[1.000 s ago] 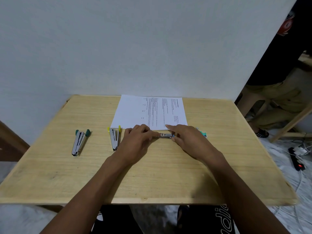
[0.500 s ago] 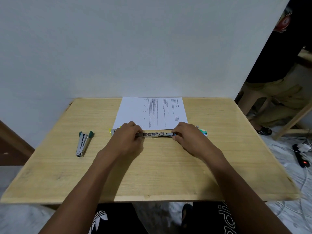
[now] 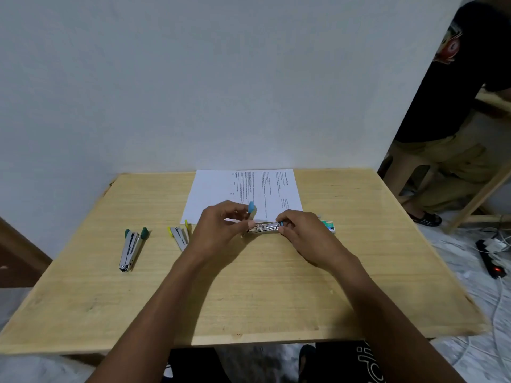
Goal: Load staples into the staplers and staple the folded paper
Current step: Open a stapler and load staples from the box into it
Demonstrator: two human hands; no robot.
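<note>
A small metal stapler with blue ends point(image 3: 265, 226) is held between both hands near the table's middle. Its top arm with a blue cap is swung up under my left hand point(image 3: 221, 230). My right hand point(image 3: 302, 234) pinches the base at its blue right end. A stapler with yellow ends point(image 3: 179, 236) lies just left of my left hand. Further left lies a stapler with green ends point(image 3: 131, 248). A printed sheet of paper point(image 3: 243, 193) lies flat behind the hands. A small green staple box point(image 3: 329, 226) peeks out right of my right hand.
The wooden table point(image 3: 249, 294) stands against a white wall. To the right, past the table edge, a person in a black shirt point(image 3: 459, 106) stands by a stool and a wooden frame. A black power strip point(image 3: 490, 258) and white cables lie on the floor.
The blue stapler lay stretched flat between my hands half a second ago; now its top arm is swung upward and my hands are closer together. The yellow stapler shows again.
</note>
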